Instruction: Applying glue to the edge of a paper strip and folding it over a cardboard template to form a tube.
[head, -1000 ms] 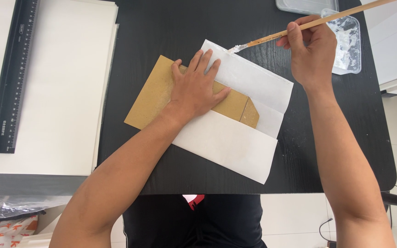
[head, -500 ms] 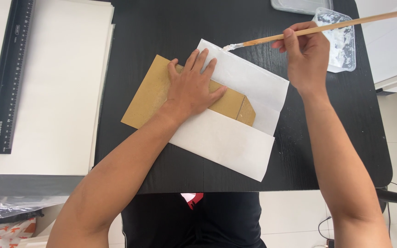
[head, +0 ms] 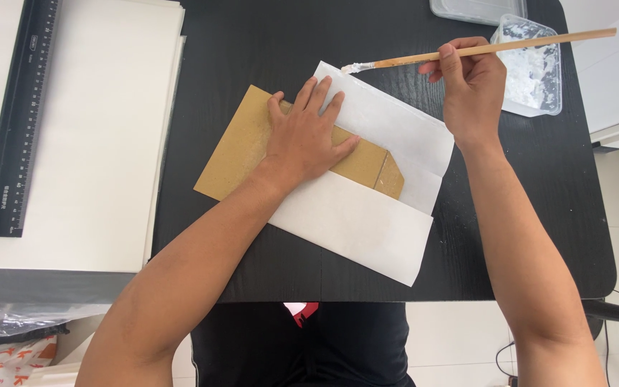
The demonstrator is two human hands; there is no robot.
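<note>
My left hand (head: 308, 136) lies flat, fingers spread, pressing a brown cardboard piece (head: 241, 147) onto a folded white paper sheet (head: 356, 218) on the black table (head: 252, 43). My right hand (head: 471, 82) grips a thin wooden brush (head: 539, 43). Its white, paste-coated tip (head: 352, 68) sits at the upper corner of the white paper. The lower flap of the paper is folded up over part of the cardboard.
A clear plastic tub of white paste (head: 531, 64) stands at the table's far right, with another clear tray (head: 478, 8) behind it. To the left lies a stack of large white sheets (head: 94, 136) with a black ruler (head: 19, 122) on it.
My right hand has brought the brush down and left, from near the paste tub toward the paper's top corner. My left hand has stayed pressed on the cardboard.
</note>
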